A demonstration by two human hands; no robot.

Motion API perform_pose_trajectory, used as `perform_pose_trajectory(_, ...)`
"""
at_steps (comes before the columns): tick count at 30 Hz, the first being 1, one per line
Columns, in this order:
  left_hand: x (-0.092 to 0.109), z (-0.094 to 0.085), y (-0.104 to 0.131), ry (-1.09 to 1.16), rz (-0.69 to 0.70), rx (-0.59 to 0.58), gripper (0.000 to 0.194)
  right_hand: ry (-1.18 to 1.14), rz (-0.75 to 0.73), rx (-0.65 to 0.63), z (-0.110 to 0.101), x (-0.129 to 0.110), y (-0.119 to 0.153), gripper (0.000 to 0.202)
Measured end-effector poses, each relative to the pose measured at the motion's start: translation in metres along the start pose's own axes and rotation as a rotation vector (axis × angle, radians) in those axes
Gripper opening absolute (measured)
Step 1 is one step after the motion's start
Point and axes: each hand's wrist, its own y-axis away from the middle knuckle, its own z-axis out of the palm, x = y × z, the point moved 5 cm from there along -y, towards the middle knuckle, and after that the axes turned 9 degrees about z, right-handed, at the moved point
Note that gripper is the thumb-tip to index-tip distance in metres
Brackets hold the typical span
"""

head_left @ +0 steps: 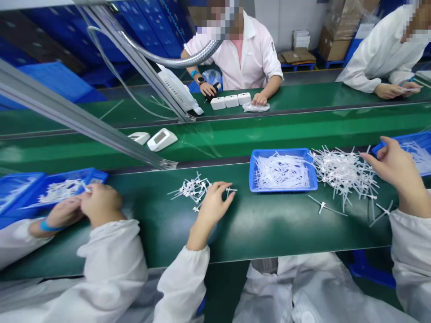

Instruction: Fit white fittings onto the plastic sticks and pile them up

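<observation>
My left hand [213, 202] is over the green work surface, thumb and fingers apart. It is beside a small pile of white strips with clips [192, 188], and one small white piece [230, 191] lies by its fingertips. My right hand [400, 172] hovers at the right, thumb and forefinger spread, with nothing visible between them. To its left is a large heap of white strips joined with small clips [343, 172]. A blue tray [283, 190] full of loose white strips [283, 171] stands between my hands. Two joined pieces [322, 207] lie apart in front of the heap.
At the left, a co-worker's hands [84, 206] work by blue trays [63, 172]. Another blue tray [422, 137] stands behind my right hand. White devices [162, 139] lie on the belt [215, 139] near a metal post [134, 146]. Two people work across the belt.
</observation>
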Motion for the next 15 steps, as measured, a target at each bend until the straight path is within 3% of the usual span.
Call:
perform_pose_trajectory(2,-0.013,0.016,0.016,-0.01,-0.034,-0.026,0.037,0.147,-0.072,0.02,0.023,-0.025,0.006,0.031)
perform_pose_trajectory(4,-0.021,0.024,0.023,0.059,-0.09,-0.008,0.033,0.228,-0.138,-0.227,0.074,-0.061,0.014,0.02)
perform_pose_trajectory(6,-0.024,0.023,0.025,0.182,-0.154,0.053,0.031,0.387,-0.223,-0.546,0.131,-0.093,0.028,0.022)
perform_pose_trajectory(8,-0.024,0.018,0.025,0.282,-0.202,0.112,0.032,0.611,-0.257,-0.73,0.173,-0.108,0.038,0.023)
perform_pose_trajectory(11,-0.016,0.008,0.028,0.336,-0.248,0.176,0.041,0.805,-0.246,-0.788,0.202,-0.107,0.039,0.024)
perform_pose_trajectory(15,0.004,0.001,0.019,0.616,-0.32,0.295,0.043,0.819,-0.278,-0.778,0.206,-0.094,0.034,0.028)
